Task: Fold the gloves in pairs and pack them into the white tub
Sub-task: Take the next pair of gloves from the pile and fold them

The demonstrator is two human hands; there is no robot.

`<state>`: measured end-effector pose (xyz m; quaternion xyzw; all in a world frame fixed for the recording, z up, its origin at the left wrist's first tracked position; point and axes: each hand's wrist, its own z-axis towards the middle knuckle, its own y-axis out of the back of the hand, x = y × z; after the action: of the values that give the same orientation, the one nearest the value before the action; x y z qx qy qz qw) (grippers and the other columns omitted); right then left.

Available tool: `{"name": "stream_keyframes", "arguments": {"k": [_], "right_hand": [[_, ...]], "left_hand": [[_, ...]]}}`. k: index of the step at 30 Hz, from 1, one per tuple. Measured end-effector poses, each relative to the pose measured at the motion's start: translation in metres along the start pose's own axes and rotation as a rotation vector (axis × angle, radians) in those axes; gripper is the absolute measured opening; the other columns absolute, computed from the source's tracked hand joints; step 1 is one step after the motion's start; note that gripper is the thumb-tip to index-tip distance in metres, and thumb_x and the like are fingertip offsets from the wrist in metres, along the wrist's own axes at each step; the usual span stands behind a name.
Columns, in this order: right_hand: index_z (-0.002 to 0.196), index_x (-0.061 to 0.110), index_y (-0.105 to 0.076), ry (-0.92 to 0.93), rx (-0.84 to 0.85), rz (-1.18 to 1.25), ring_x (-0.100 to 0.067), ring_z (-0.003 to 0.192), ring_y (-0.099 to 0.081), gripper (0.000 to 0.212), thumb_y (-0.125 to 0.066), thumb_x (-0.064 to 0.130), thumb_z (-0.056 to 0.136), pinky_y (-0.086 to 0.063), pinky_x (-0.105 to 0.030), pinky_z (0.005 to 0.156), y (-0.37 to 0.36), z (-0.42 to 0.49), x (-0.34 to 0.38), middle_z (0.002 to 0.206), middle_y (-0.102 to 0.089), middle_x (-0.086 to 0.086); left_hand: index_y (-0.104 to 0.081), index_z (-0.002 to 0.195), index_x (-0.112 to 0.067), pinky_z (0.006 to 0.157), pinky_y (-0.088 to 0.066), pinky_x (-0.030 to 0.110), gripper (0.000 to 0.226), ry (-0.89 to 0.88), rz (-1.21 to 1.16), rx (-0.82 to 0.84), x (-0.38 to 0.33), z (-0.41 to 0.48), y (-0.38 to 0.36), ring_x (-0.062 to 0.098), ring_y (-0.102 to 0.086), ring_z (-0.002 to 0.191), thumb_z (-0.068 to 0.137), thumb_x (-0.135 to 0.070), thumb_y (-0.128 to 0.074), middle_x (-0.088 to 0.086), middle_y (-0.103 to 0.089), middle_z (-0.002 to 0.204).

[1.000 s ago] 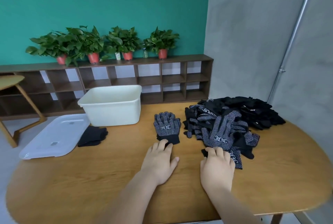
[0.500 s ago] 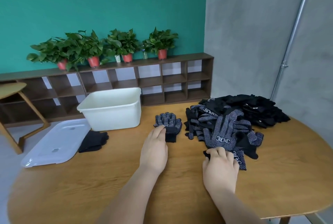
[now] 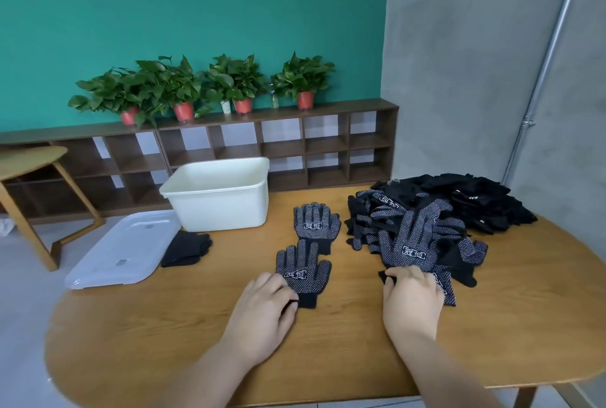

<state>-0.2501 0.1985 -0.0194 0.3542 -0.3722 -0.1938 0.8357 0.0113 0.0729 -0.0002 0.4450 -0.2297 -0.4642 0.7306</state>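
Two black dotted gloves lie palm-up mid-table: the far glove [image 3: 316,223] and the near glove [image 3: 303,268], which overlaps the far one's cuff. My left hand [image 3: 264,307] pinches the near glove's cuff with curled fingers. My right hand [image 3: 414,301] curls over the cuff of the top glove [image 3: 414,242] on the glove pile [image 3: 472,207] at the right. The white tub [image 3: 216,207] stands behind the two gloves, to the left; its inside shows nothing from here.
A clear plastic lid [image 3: 123,251] lies at the table's left edge, with a black folded bundle of gloves [image 3: 187,248] beside it. The round wooden table [image 3: 196,335] ends close to my arms. A shelf with potted plants [image 3: 229,86] lines the wall behind.
My left hand has drawn one glove from the small stack toward me, so two gloves now lie one behind the other. My right hand has stayed on the pile glove's cuff.
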Motion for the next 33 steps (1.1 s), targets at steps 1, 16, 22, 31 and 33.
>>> {"name": "stream_keyframes", "arguments": {"k": [1, 16, 22, 31, 33], "right_hand": [[0.1, 0.023, -0.08, -0.003, -0.012, 0.016, -0.033, 0.1, -0.058, 0.013, -0.076, 0.016, 0.09, -0.045, -0.055, 0.099, 0.0, 0.001, -0.001, 0.099, -0.07, -0.002], [0.111, 0.032, -0.071, 0.728, 0.434, 0.229, -0.007, 0.109, -0.06, 0.014, -0.06, 0.027, 0.104, -0.051, -0.026, 0.09, 0.024, -0.071, 0.067, 0.111, -0.067, 0.019], [0.116, 0.038, -0.066, 0.796, 0.479, 0.353, 0.005, 0.124, -0.049, 0.017, -0.056, 0.038, 0.103, -0.046, -0.019, 0.102, 0.039, -0.087, 0.076, 0.127, -0.057, 0.027], [0.166, 0.041, 0.0, 0.572, 0.699, -0.227, -0.017, 0.16, 0.018, 0.062, -0.011, 0.057, 0.107, 0.005, -0.043, 0.131, 0.028, -0.07, 0.076, 0.175, 0.013, 0.004], [0.165, 0.043, -0.002, 0.564, 0.649, -0.196, -0.017, 0.16, 0.017, 0.062, -0.014, 0.056, 0.106, 0.005, -0.042, 0.131, 0.027, -0.07, 0.075, 0.175, 0.011, 0.005]], "left_hand": [[-0.07, 0.105, -0.03, 0.091, -0.046, 0.029, 0.017, 0.03, -0.044, 0.014, 0.001, -0.006, 0.004, 0.01, -0.053, 0.11, 0.1, -0.038, -0.056, -0.018, -0.055, 0.113], [-0.063, 0.112, -0.033, 0.101, -0.043, 0.034, 0.04, 0.385, 0.044, 0.034, 0.004, -0.056, 0.035, 0.013, -0.05, 0.106, 0.104, -0.059, -0.034, -0.017, -0.055, 0.109], [-0.058, 0.13, -0.029, 0.11, -0.041, 0.031, 0.04, 0.419, -0.004, 0.053, 0.006, -0.057, 0.034, 0.013, -0.04, 0.129, 0.101, -0.049, -0.041, -0.011, -0.046, 0.13], [-0.023, 0.166, -0.036, 0.132, -0.005, 0.039, 0.061, 0.428, 0.003, 0.288, 0.005, -0.051, 0.035, 0.015, -0.002, 0.162, 0.108, -0.056, -0.026, -0.009, -0.011, 0.176], [-0.02, 0.166, -0.037, 0.132, -0.007, 0.042, 0.064, 0.455, 0.023, 0.291, 0.006, -0.051, 0.032, 0.016, 0.0, 0.162, 0.107, -0.061, -0.022, -0.009, -0.009, 0.176]]}}
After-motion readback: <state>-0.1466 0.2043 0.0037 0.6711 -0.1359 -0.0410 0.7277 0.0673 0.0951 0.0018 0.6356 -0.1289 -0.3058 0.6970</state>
